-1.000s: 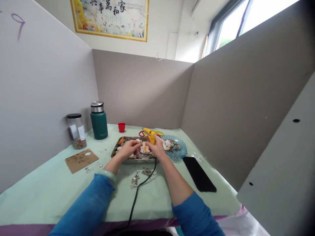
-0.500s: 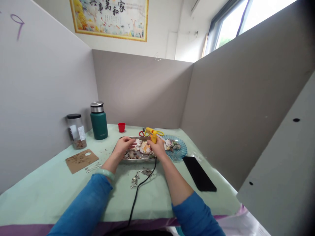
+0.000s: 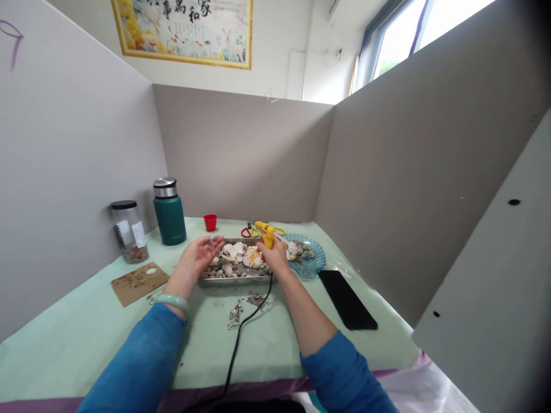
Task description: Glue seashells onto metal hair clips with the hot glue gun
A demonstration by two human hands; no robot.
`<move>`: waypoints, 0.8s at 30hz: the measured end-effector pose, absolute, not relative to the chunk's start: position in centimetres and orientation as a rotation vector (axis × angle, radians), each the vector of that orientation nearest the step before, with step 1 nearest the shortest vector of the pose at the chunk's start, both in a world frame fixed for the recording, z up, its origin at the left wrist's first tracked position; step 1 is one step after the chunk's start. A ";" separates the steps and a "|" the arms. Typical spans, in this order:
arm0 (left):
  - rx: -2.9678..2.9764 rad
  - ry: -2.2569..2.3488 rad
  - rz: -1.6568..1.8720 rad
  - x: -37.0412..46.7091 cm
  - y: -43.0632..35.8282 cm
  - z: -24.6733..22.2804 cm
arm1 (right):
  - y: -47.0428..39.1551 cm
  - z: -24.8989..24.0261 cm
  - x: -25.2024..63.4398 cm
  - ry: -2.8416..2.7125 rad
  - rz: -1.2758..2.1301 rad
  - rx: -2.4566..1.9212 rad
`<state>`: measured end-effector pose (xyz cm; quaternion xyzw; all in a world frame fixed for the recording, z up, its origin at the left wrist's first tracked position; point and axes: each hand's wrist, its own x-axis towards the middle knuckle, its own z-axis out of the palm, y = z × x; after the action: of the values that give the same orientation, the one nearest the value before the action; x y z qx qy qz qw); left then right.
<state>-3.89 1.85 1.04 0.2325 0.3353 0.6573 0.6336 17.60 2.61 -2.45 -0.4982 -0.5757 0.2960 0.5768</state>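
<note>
My right hand [image 3: 276,258] is wrapped round the handle of a yellow hot glue gun [image 3: 266,229], whose black cord [image 3: 253,315] runs down toward the table's front edge. My left hand [image 3: 198,256] is turned palm up at the left end of a metal tray [image 3: 241,280], fingers stretched out. Whether anything tiny lies on its fingers I cannot make out. White and orange shells [image 3: 236,250] and small stones [image 3: 224,268] fill the tray between the two hands. Just right of the glue gun, a blue glass plate [image 3: 319,261] bears small decorated pieces [image 3: 301,250].
Metal clips [image 3: 235,312] lie in front of the tray. A black phone [image 3: 348,299] is at right. On the left are a brown board [image 3: 133,287], a lidded jar [image 3: 130,232] and a green flask [image 3: 169,218]. A red cup [image 3: 210,222] and scissors [image 3: 248,232] stand behind.
My left hand has moved left, away from the shells, and turned its palm up with the fingers opened out. My right hand still holds the glue gun. The view has shifted slightly.
</note>
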 end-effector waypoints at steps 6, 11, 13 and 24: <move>0.854 1.089 1.457 -3.7 2.3 0.2 | 2.8 -2.6 17.7 -1.347 0.698 -1.169; 1.951 1.536 1.260 -3.4 3.1 -1.6 | 2.4 -2.3 17.6 -1.355 0.686 -1.170; 2.158 1.556 1.164 -3.4 3.5 -2.3 | 2.3 -2.2 17.6 -1.353 0.685 -1.185; 1.434 1.080 1.215 -1.7 1.5 -0.4 | 2.5 -2.4 17.4 -1.349 0.777 -1.064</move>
<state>-1.73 1.50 -0.37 0.5845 0.4402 0.4954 0.4681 17.44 2.47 -2.41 -0.4567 -0.5790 0.3333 0.5874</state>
